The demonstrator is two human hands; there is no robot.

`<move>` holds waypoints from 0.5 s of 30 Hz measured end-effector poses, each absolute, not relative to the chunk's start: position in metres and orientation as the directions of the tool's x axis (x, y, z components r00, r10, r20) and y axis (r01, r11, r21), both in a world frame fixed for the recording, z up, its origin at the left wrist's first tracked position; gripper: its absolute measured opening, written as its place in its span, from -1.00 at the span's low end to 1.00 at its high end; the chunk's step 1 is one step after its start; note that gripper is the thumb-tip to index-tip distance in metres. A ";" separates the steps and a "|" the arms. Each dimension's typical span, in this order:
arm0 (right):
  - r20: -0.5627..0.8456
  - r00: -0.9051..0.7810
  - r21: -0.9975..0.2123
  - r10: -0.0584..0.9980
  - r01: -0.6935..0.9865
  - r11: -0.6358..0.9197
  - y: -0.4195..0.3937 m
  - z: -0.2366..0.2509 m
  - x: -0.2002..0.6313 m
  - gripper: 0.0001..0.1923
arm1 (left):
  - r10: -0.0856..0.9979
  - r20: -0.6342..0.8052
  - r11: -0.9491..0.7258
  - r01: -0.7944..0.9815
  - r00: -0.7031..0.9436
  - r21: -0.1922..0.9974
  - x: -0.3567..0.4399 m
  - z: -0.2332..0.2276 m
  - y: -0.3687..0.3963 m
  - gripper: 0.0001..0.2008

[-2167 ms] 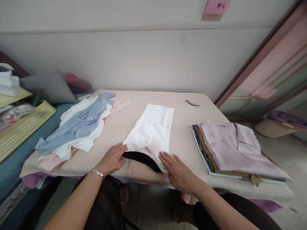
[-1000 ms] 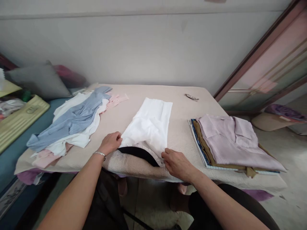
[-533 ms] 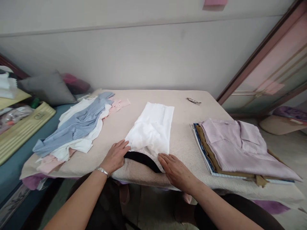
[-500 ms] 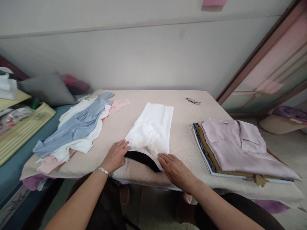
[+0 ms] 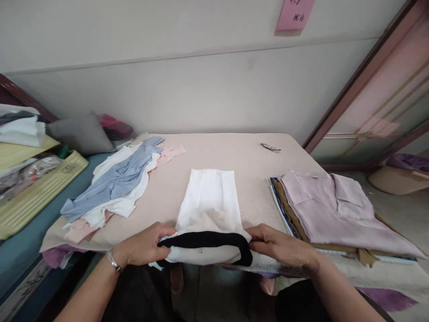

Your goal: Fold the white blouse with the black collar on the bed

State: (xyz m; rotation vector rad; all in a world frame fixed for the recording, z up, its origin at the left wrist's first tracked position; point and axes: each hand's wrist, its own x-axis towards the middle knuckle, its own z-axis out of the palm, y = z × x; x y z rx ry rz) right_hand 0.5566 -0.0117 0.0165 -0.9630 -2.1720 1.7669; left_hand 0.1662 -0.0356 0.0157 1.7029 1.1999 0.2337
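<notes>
1. Head view shows the left hand [image 5: 142, 245] closed on the left end of the black collar [image 5: 208, 241] of a white garment [image 5: 209, 208]; a bracelet [image 5: 112, 260] sits on that wrist
2. Right hand [image 5: 279, 243] is closed on the right end of the same collar, fingers pinching the cloth at the near edge of the counter [image 5: 234, 152]
3. White garment lies folded into a narrow strip in the middle of the counter, running away from the person; its collar end is lifted slightly off the near edge and stretched between the two hands
4. Left of it, well apart, lies a loose heap of clothes: a blue shirt [image 5: 114, 181] on top of white and pink pieces [image 5: 78, 228]
5. Right of it, near but not touching, a folded lilac shirt [image 5: 331, 210] tops a neat stack with brown and blue layers showing at the edges
6. Near the far right corner of the counter lies a pair of glasses [image 5: 270, 146]
7. A pink note [image 5: 295, 14] is stuck on the wall above
8. At far left a grey cushion [image 5: 80, 134] and a yellow ribbed box [image 5: 36, 194] rest on a blue surface beside the counter
</notes>
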 end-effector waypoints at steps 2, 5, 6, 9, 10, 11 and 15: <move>-0.252 -0.753 -0.953 0.608 0.301 -0.022 0.008 0.014 0.561 -0.74 | 0.763 -0.326 0.040 0.462 0.558 0.886 0.169 0.027 -0.013 -0.69; -0.262 -0.588 -0.963 0.765 0.206 -0.172 0.054 -0.009 0.558 -0.76 | 0.861 -0.219 0.121 0.233 0.458 0.965 0.180 0.021 0.040 -0.46; -0.275 -0.500 -0.961 0.821 0.168 -0.220 0.071 -0.020 0.555 -0.75 | 0.896 -0.202 0.167 0.123 0.396 0.978 0.185 0.012 0.057 -0.43; -0.306 -0.277 -0.952 0.911 0.073 -0.297 0.111 -0.056 0.544 -0.63 | 0.943 -0.226 0.276 -0.192 0.245 0.942 0.199 -0.027 0.097 -0.47; -0.308 -0.239 -0.951 0.921 0.079 -0.298 0.120 -0.067 0.540 -0.56 | 0.939 -0.266 0.316 -0.240 0.219 0.918 0.202 -0.041 0.105 -0.49; -0.299 -0.216 -0.953 0.929 0.121 -0.279 0.126 -0.076 0.537 -0.49 | 0.931 -0.311 0.353 -0.257 0.192 0.900 0.204 -0.053 0.111 -0.50; -0.067 -0.248 -0.853 0.966 0.517 0.074 0.130 -0.097 0.535 -0.39 | 0.900 -0.427 0.436 -0.172 0.087 0.883 0.204 -0.080 0.124 -0.57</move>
